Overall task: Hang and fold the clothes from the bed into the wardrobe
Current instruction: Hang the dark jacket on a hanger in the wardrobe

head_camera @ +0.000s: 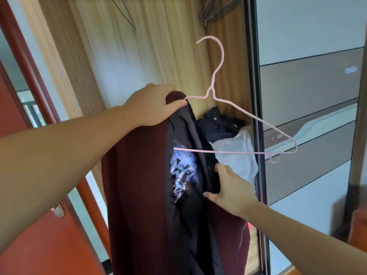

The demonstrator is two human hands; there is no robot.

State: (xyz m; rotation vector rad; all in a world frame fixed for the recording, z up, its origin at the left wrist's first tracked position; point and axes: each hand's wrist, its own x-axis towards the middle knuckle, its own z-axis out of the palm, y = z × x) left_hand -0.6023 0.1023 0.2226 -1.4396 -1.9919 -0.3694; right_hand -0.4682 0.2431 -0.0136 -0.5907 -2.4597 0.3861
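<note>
left hand (153, 105) clamped on maroon jacket (137, 195) shoulder over pink hanger (234, 124) left arm, free hanger arm pointing right above right hand (231, 187) gripping open front edge.

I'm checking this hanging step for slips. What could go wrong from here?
Only one shoulder of the maroon jacket sits on the pink hanger, under the left hand; the other arm is bare, so the jacket may slide off. The right hand tugging the lapel could pull it loose.
</note>
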